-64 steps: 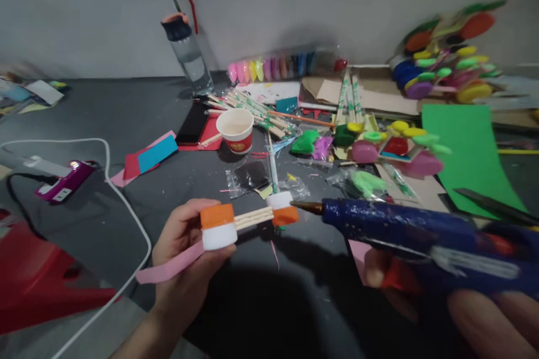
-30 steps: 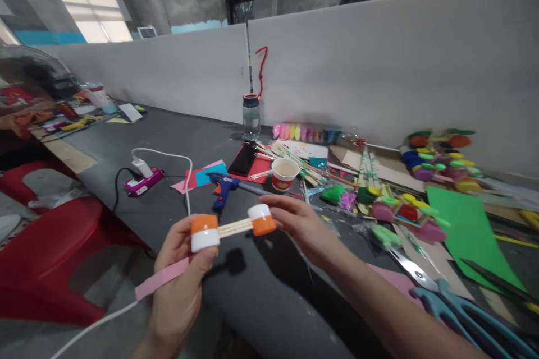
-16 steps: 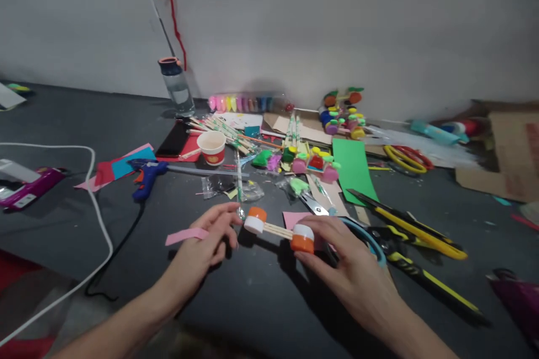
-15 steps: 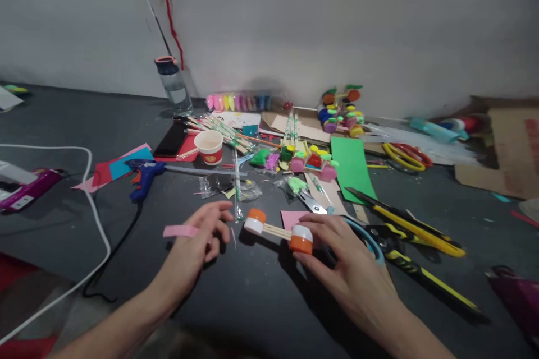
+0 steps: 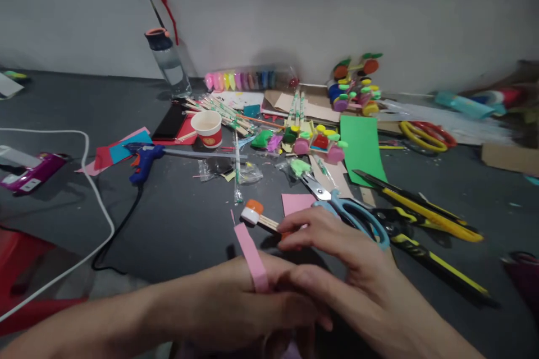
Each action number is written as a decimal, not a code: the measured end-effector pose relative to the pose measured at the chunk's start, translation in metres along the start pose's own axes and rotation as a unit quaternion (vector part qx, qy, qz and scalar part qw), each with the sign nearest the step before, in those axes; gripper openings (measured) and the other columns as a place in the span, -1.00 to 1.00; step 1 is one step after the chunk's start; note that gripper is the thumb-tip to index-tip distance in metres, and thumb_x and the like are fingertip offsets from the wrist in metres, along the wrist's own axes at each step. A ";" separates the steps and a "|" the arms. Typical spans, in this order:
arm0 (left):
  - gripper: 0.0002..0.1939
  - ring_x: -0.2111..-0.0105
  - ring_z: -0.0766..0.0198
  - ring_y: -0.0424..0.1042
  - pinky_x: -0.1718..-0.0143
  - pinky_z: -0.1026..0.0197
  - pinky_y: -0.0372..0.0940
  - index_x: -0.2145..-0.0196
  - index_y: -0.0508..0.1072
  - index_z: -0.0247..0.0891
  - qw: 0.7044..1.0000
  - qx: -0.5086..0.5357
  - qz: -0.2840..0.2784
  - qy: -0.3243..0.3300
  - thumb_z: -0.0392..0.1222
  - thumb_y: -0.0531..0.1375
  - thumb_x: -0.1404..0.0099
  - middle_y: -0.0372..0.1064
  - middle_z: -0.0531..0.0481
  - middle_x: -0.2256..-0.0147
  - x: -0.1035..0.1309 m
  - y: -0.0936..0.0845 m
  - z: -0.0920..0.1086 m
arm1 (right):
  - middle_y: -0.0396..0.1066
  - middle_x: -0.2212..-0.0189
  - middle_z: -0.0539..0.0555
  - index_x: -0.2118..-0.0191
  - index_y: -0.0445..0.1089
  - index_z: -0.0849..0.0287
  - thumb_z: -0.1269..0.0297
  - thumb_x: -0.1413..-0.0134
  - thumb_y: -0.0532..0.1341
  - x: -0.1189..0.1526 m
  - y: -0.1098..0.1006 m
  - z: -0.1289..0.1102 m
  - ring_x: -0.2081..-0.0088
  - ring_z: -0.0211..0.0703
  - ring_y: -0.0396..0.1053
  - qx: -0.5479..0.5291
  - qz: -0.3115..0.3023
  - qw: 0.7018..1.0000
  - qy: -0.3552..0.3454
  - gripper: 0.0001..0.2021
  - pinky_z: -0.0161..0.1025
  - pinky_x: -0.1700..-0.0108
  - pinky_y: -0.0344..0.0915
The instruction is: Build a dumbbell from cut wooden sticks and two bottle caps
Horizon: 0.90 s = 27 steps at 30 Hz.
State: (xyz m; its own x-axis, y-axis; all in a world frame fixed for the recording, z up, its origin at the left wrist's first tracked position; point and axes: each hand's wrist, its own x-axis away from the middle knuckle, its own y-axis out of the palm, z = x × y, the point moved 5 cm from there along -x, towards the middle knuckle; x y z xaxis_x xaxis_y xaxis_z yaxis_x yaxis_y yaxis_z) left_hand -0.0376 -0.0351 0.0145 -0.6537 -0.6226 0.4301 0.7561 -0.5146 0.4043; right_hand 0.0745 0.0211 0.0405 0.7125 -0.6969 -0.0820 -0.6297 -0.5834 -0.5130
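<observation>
My left hand is low at the front, curled around, with a pink paper strip standing up out of it. Its fingertips are partly hidden; something pale pinkish shows below them. My right hand reaches over from the right, its thumb laid against my left hand and its other fingers apart, holding nothing visible. Behind these fingers lies a stick piece with an orange and white end block; its other end is mostly covered by my right hand. Blue-handled scissors lie just beyond my right hand.
A blue glue gun and white cable lie left. Further back are a paper cup, water bottle, small colourful models and green sheet. Yellow-black cutters lie right, beside long-handled pliers.
My left hand has moved right and toward me with the pink strip, meeting my right hand. My right hand has come off the far block's side and now covers it. The view has shifted slightly.
</observation>
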 end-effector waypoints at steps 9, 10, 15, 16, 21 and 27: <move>-0.73 0.62 0.42 0.12 0.60 0.36 0.07 0.56 0.24 -0.22 0.990 -0.131 -0.053 -0.019 -0.23 0.08 -0.31 0.13 0.16 0.62 -0.007 0.006 -0.014 | 0.49 0.21 -0.03 0.43 0.48 0.08 0.35 -0.12 0.35 0.004 0.017 0.003 0.12 -0.21 0.44 -0.216 0.021 0.973 0.075 -0.88 -0.33 0.07 0.34; -0.74 0.59 0.43 0.15 0.58 0.36 0.09 0.50 0.30 -0.23 0.992 -0.122 -0.026 -0.010 -0.18 0.08 -0.36 0.17 0.15 0.58 -0.004 0.001 -0.015 | 0.48 0.23 -0.03 0.42 0.48 0.08 0.35 -0.13 0.34 0.006 0.015 0.006 0.12 -0.21 0.43 -0.221 0.036 0.971 0.081 -0.88 -0.34 0.09 0.34; -0.64 0.53 0.44 0.22 0.53 0.38 0.11 0.35 0.38 -0.28 0.980 -0.149 0.125 0.052 0.03 0.04 -0.46 0.33 0.09 0.48 0.010 -0.025 -0.014 | 0.49 0.29 -0.09 0.34 0.47 0.01 0.37 -0.19 0.29 0.017 0.006 0.016 0.19 -0.29 0.45 -0.247 0.093 0.963 0.054 -0.90 -0.38 0.10 0.37; -0.60 0.54 0.44 0.24 0.54 0.38 0.11 0.36 0.40 -0.29 0.976 -0.165 0.133 0.059 0.05 0.01 -0.47 0.34 0.08 0.50 0.011 -0.027 -0.013 | 0.50 0.28 -0.09 0.33 0.47 0.01 0.37 -0.20 0.29 0.018 0.005 0.018 0.18 -0.29 0.46 -0.248 0.094 0.963 0.048 -0.90 -0.39 0.09 0.37; -0.74 0.51 0.46 0.33 0.46 0.41 0.20 0.23 0.46 -0.23 0.930 -0.273 0.168 0.179 -0.16 0.01 -0.50 0.42 0.11 0.44 0.017 -0.032 -0.001 | 0.49 0.31 -0.08 0.29 0.45 0.02 0.43 -0.21 0.26 0.020 -0.001 0.019 0.20 -0.31 0.47 -0.166 0.100 0.981 0.009 -0.87 -0.41 0.10 0.38; -0.83 0.49 0.50 0.34 0.42 0.48 0.21 0.23 0.47 -0.21 0.868 -0.370 0.205 0.261 -0.34 0.09 -0.42 0.41 0.17 0.45 0.021 -0.038 0.016 | 0.51 0.22 -0.09 0.13 0.41 -0.06 0.35 -0.22 0.28 0.025 -0.011 0.015 0.13 -0.27 0.48 -0.051 0.082 0.995 -0.011 -0.85 -0.41 0.08 0.39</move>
State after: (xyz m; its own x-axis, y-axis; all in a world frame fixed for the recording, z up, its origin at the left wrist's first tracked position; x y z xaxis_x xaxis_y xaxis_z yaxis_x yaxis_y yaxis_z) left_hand -0.0803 -0.0192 0.0216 -0.3692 -0.9253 -0.0864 0.8605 -0.3053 -0.4079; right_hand 0.1040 0.0169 0.0312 0.6042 -0.7769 -0.1769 -0.7647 -0.5030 -0.4027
